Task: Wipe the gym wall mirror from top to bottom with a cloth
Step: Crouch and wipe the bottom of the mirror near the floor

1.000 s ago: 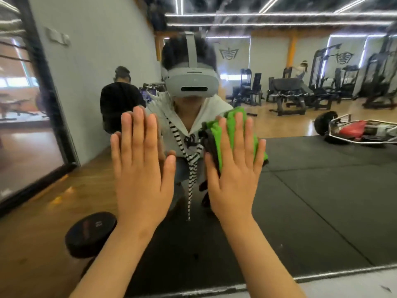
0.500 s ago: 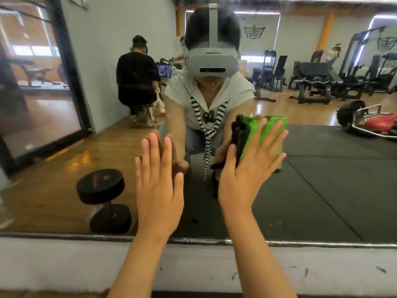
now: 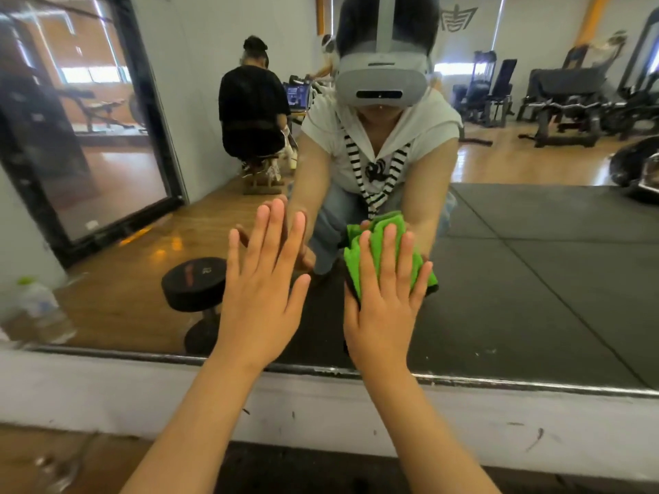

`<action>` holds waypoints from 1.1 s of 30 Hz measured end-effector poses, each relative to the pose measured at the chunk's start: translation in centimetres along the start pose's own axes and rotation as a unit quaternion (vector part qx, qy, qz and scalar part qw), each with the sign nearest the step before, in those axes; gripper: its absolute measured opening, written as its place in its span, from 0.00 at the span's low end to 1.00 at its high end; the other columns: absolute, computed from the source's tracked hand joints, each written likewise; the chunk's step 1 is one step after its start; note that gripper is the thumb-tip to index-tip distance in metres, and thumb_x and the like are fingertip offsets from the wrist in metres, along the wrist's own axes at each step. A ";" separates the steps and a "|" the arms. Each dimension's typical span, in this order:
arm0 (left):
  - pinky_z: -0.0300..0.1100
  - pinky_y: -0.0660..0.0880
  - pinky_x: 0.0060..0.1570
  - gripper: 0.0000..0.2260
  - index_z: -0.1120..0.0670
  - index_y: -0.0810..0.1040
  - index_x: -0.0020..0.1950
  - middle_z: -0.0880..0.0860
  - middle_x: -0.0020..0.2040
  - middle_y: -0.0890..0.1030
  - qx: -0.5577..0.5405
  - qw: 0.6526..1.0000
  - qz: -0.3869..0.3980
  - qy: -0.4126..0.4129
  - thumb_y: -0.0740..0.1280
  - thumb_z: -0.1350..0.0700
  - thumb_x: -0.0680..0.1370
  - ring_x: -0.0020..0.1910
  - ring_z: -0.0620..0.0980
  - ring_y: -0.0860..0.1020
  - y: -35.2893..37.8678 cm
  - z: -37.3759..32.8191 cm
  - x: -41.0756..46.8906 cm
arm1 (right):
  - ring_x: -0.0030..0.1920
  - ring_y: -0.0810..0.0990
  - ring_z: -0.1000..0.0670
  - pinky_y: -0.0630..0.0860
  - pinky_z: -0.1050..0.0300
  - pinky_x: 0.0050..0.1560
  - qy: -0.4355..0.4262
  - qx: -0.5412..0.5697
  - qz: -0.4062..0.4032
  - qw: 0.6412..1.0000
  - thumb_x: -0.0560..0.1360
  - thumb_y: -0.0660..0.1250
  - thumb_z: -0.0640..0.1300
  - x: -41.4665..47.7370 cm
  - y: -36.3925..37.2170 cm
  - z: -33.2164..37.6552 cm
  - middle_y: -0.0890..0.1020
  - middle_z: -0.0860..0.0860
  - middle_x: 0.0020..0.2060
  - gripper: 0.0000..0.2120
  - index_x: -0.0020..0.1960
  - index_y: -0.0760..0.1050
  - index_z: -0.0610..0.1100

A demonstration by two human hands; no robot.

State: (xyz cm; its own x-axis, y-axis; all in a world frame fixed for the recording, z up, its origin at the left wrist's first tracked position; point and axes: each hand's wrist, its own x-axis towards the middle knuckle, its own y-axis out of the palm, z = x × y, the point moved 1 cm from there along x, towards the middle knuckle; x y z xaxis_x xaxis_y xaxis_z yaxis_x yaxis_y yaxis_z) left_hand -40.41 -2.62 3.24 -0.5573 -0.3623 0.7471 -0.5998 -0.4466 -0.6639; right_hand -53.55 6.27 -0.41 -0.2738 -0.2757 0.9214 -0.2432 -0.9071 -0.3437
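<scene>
The gym wall mirror [image 3: 535, 279] fills most of the view, and its metal bottom edge runs across above a white wall strip. A green cloth [image 3: 378, 244] lies flat against the lower glass. My right hand [image 3: 385, 297] presses it there with straight, spread fingers. To its left, my left hand [image 3: 264, 279] rests flat on the bare glass, fingers straight. Both hands sit a little above the mirror's bottom edge. My own reflection crouches behind them in the glass.
A white wall strip [image 3: 142, 393] runs under the mirror, with dark floor below it. The reflection shows a black dumbbell [image 3: 194, 283], a plastic bottle [image 3: 35, 304], a seated person in black [image 3: 253, 108], gym machines and a black framed panel [image 3: 89, 137].
Both hands have slid down the glass from about head height to near the mirror's bottom edge, the right hand carrying the cloth along. The view has dropped lower with them.
</scene>
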 end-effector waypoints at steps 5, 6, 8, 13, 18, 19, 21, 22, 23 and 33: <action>0.56 0.38 0.78 0.34 0.53 0.44 0.83 0.52 0.81 0.35 -0.005 1.000 -0.002 0.017 0.54 0.46 0.81 0.81 0.52 0.39 0.4 0.2 0.1 | 0.80 0.45 0.49 0.41 0.45 0.78 -0.165 -0.056 0.095 0.980 0.75 0.60 0.46 -4.9 0.5 -4.1 0.44 0.54 0.80 0.37 0.80 0.48 0.51; 0.57 0.38 0.78 0.34 0.53 0.43 0.83 0.52 0.80 0.34 -0.003 1.000 0.000 0.016 0.54 0.46 0.81 0.81 0.52 0.38 0.5 0.2 0.1 | 0.80 0.45 0.50 0.42 0.45 0.78 -0.180 -0.056 0.101 0.977 0.76 0.60 0.46 -4.8 0.3 -4.6 0.44 0.54 0.80 0.36 0.80 0.48 0.52; 0.59 0.39 0.78 0.35 0.53 0.41 0.82 0.52 0.80 0.33 -0.001 1.000 0.001 0.016 0.54 0.46 0.80 0.80 0.52 0.37 0.6 0.3 0.1 | 0.80 0.46 0.50 0.44 0.45 0.78 -0.183 -0.047 0.098 0.977 0.77 0.59 0.45 -4.1 -0.4 -4.8 0.46 0.54 0.80 0.33 0.79 0.52 0.51; 0.60 0.39 0.77 0.38 0.54 0.41 0.82 0.53 0.81 0.37 -0.007 1.000 -0.014 0.022 0.62 0.51 0.80 0.80 0.53 0.37 0.7 0.1 0.1 | 0.80 0.43 0.47 0.40 0.43 0.78 -0.086 -0.012 0.055 0.995 0.75 0.59 0.44 -3.0 0.4 -1.8 0.44 0.53 0.80 0.34 0.79 0.52 0.48; 0.60 0.39 0.77 0.41 0.54 0.41 0.82 0.53 0.80 0.36 0.004 0.999 -0.021 0.030 0.64 0.47 0.79 0.80 0.53 0.36 0.8 0.3 0.1 | 0.80 0.44 0.49 0.41 0.44 0.78 -0.181 -0.066 0.115 0.975 0.74 0.61 0.45 -7.3 2.2 -2.3 0.43 0.53 0.80 0.39 0.81 0.48 0.51; 0.60 0.40 0.77 0.41 0.54 0.41 0.82 0.54 0.81 0.38 0.003 0.999 -0.018 0.028 0.63 0.45 0.79 0.80 0.53 0.36 0.8 0.3 0.2 | 0.80 0.45 0.49 0.41 0.45 0.78 -0.201 -0.078 0.132 0.968 0.74 0.62 0.45 -8.0 2.0 -3.1 0.44 0.53 0.80 0.40 0.81 0.46 0.51; 0.61 0.40 0.77 0.40 0.54 0.41 0.82 0.58 0.82 0.42 0.005 1.000 -0.017 0.025 0.59 0.42 0.80 0.80 0.53 0.38 0.8 0.3 0.1 | 0.80 0.46 0.51 0.41 0.47 0.78 -0.238 -0.093 0.161 0.953 0.74 0.61 0.44 -8.6 1.3 -4.6 0.45 0.54 0.80 0.40 0.81 0.46 0.52; 0.61 0.41 0.77 0.39 0.55 0.41 0.82 0.59 0.82 0.43 0.011 0.999 -0.021 0.025 0.58 0.41 0.80 0.80 0.54 0.39 0.9 0.2 0.1 | 0.80 0.47 0.51 0.41 0.48 0.78 -0.257 -0.099 0.170 0.946 0.74 0.60 0.44 -8.5 0.9 -5.3 0.46 0.54 0.80 0.39 0.81 0.46 0.52; 0.62 0.42 0.77 0.39 0.55 0.42 0.82 0.60 0.82 0.44 0.016 0.999 -0.026 0.024 0.58 0.41 0.80 0.80 0.54 0.40 0.9 0.1 0.1 | 0.80 0.47 0.51 0.41 0.48 0.78 -0.271 -0.104 0.175 0.941 0.74 0.59 0.44 -8.2 0.4 -5.9 0.47 0.54 0.80 0.39 0.81 0.47 0.53; 0.61 0.41 0.77 0.38 0.56 0.41 0.82 0.62 0.81 0.46 0.010 0.999 -0.045 0.022 0.56 0.42 0.80 0.80 0.55 0.40 1.2 -0.2 0.0 | 0.80 0.45 0.48 0.41 0.43 0.78 -0.198 -0.079 0.124 0.969 0.75 0.61 0.44 -8.0 1.1 -5.0 0.47 0.52 0.80 0.38 0.81 0.48 0.51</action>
State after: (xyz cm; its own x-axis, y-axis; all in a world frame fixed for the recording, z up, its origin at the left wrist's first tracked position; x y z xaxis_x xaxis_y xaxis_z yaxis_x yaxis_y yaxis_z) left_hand -41.24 -3.04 2.39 -0.5272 -0.2832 0.8011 -0.6368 -0.4925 -0.5932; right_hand -56.25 9.06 -9.06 0.0284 -0.6078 0.7936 -0.3626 -0.7461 -0.5584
